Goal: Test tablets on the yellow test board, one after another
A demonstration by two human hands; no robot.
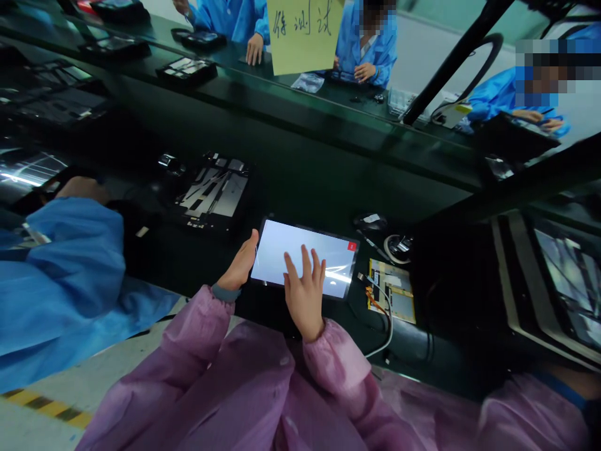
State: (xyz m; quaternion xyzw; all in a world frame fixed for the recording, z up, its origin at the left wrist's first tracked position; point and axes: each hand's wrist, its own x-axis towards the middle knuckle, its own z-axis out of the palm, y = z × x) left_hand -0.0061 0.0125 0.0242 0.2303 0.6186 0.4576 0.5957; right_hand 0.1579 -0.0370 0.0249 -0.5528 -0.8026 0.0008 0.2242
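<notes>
A tablet [275, 244] with a lit, nearly white screen lies before me at a slight tilt, with a small red square in its upper right corner. My left hand [238, 268] grips the tablet's left edge, thumb up along the side; its other fingers are hidden. Over the lower middle of the screen is my right hand [304, 291], open, its fingers spread and the tips at or just above the glass. Right of the tablet lies a flat battery-like pack [399, 291] with yellow edges, a white cable [390, 326] running across it.
An opened device housing [218, 191] lies at the back left. Stacked trays [526, 282] stand on the right. A yellow handwritten sign [305, 37] hangs ahead. A co-worker's blue sleeve [61, 269] is close on my left; several others sit across the bench.
</notes>
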